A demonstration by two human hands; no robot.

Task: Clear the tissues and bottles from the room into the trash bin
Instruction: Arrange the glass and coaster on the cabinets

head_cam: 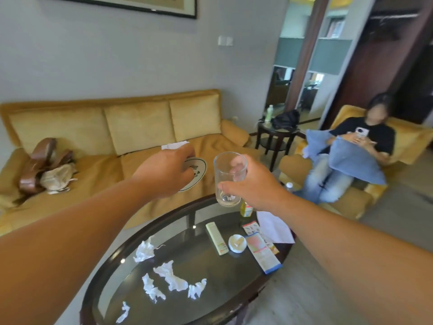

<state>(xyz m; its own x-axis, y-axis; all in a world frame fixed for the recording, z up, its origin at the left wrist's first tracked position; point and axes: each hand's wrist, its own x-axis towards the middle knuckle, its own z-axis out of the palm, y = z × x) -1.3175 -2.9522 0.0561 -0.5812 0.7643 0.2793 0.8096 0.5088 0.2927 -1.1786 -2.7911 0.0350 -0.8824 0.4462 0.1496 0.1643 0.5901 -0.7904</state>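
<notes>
Right hand (254, 184) grips a glass (228, 170) above the table (210, 292) strewn with tissues (172, 276), left hand (166, 174) alongside

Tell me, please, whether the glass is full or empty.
Empty or nearly: the glass in the right hand is clear through, only a pale trace at its base.

In the lower middle of the frame we have the oval glass-topped dark wood table (218, 289), with crumpled white tissues (172, 275) on its near left part and a long white remote control (216, 238), a small round white dish (237, 242) and a pink-and-blue paper leaflet (263, 253) side by side towards its far right. Above its far edge our right hand (257, 184) holds a clear drinking glass (230, 178). Behind the table, across the left, runs the mustard fabric sofa (93, 165), a brown leather bag (39, 160) on its left end
</notes>
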